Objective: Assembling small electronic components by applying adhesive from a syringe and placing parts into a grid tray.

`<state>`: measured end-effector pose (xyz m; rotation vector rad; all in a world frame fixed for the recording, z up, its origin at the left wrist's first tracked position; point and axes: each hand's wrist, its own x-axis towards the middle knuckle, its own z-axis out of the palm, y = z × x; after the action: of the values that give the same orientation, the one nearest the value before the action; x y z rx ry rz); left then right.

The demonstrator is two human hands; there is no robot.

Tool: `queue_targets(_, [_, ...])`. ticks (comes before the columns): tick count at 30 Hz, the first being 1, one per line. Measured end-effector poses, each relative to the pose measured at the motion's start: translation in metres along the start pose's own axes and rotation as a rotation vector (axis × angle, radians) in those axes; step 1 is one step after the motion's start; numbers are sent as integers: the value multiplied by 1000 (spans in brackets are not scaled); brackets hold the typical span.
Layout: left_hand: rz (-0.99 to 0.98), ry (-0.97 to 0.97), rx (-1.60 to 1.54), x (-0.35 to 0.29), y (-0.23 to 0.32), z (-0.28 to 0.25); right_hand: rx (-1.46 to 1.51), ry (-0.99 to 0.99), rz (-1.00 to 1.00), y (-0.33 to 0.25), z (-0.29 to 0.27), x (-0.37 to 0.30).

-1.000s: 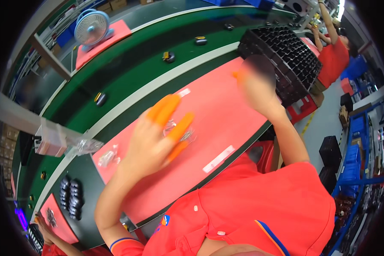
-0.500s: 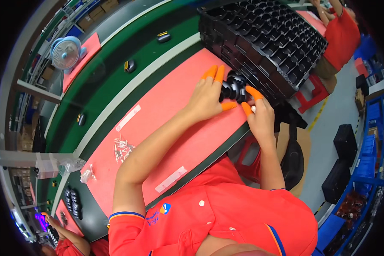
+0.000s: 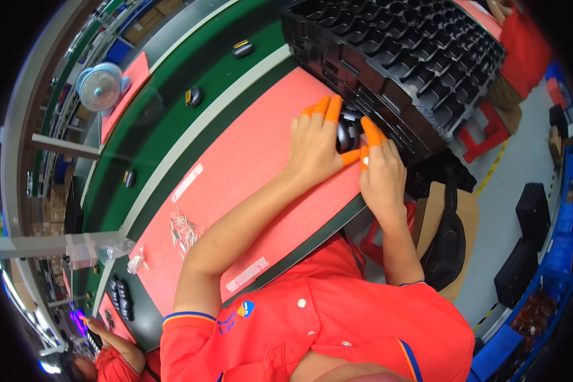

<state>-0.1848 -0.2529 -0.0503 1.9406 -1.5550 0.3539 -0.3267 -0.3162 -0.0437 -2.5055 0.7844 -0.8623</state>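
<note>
My two hands [image 3: 315, 145]; my one pink mat [image 3: 261, 121], bearing two white labels [image 3: 247, 274]; three dark rounded devices [image 3: 195, 97] on the belt [image 3: 218, 73] alongside; one desk fan [image 3: 100, 87].

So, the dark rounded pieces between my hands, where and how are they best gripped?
Probably by the outer curved sides of the dark pieces: left hand from the left, right hand from the near right. Those sides lie toward the orange-covered fingers, while the black tray stack crowds the far right. Their undersides are hidden.

The mat [image 3: 254, 140] is looking pink, the round things [image 3: 344, 136] and trays [image 3: 379, 83] black. Finger covers [image 3: 333, 109] are shining orange. The red shirt [image 3: 369, 318] is showing blue-and-orange stripes [image 3: 189, 315].
</note>
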Motion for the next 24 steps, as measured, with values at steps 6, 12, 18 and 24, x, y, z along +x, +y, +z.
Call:
queue_targets(6, [91,8,-99,9,-9,6,33,-70,51,1,-1,8])
queue_targets(12, [67,-23,-100,4,-17,-7,218,-52,14,8,12,7])
queue_targets(18, [20,-72,-106,7,-19,-5,-34,-85,-14,-2,14,16])
queue_targets(24, [-110,-109,-147,13,-21,-7,99,-128,-115,13,13,27])
